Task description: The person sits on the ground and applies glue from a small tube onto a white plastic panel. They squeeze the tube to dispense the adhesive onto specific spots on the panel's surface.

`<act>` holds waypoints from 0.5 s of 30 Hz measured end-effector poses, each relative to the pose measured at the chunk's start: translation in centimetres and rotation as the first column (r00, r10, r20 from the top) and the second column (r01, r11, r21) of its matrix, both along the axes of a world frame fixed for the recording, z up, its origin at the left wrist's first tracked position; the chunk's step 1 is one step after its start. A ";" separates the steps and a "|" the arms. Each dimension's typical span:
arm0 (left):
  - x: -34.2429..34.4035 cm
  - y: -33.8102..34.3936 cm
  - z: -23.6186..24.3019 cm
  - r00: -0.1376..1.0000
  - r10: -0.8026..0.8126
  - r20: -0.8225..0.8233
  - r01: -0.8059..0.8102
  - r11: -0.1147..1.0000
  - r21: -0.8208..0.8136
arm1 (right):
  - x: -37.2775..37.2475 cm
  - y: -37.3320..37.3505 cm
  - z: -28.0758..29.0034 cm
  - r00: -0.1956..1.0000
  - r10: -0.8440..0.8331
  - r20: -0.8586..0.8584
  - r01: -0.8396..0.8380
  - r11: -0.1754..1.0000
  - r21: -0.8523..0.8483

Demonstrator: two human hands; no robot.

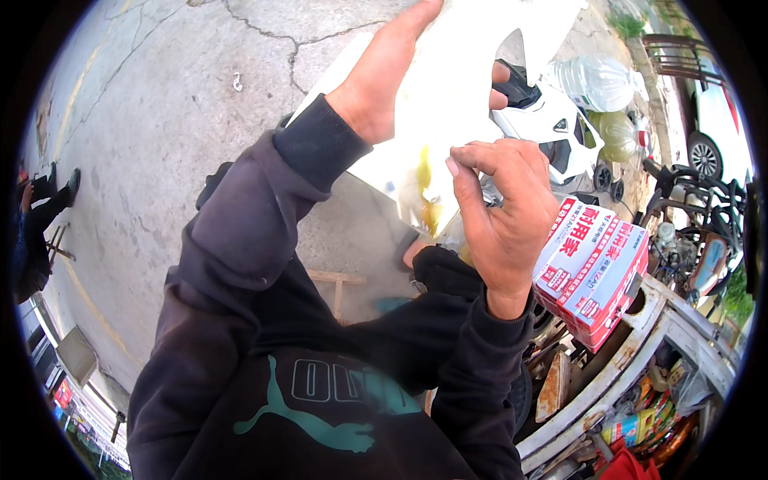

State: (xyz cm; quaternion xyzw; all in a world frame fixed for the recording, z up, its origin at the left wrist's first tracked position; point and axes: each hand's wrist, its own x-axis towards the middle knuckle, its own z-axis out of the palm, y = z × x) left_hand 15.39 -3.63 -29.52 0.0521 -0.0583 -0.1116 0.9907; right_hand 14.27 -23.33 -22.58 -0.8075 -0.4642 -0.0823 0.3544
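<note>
A glossy white panel (452, 96), strongly overexposed, is in front of me at the top of the view. My left hand (380, 80) grips it, the thumb lying along the near face and fingertips showing at its right edge. A yellow-brown smear (428, 200) marks the panel's lower part. Just right of that smear, my right hand (510, 212) is closed, its thumb and forefinger pinched together. Whatever sits in that pinch, if anything, is too small to make out.
To my right are a red-and-white carton (592, 272), a metal-framed cart (596, 408) full of clutter and a white plastic vehicle body (552, 132). Large clear bottles (596, 82) lie beyond. A person (36, 232) sits far left on cracked concrete (176, 120).
</note>
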 end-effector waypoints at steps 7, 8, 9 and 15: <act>-1.4 -1.2 1.6 0.983 0.158 -0.098 -0.095 0.880 0.466 | 0.1 0.6 -0.1 0.997 -0.055 0.045 0.055 0.998 -0.006; -1.4 -1.2 1.8 0.980 0.172 -0.103 -0.104 0.876 0.471 | 0.1 0.7 0.2 0.996 -0.074 0.054 0.071 0.996 0.062; -1.5 -1.1 1.9 0.976 0.187 -0.109 -0.113 0.871 0.478 | 0.0 0.8 0.2 0.994 -0.092 0.061 0.083 0.988 0.131; -0.7 0.0 2.6 0.972 0.210 -0.106 -0.139 0.876 0.462 | 1.3 -1.2 2.1 0.966 -0.258 0.018 0.239 0.916 0.322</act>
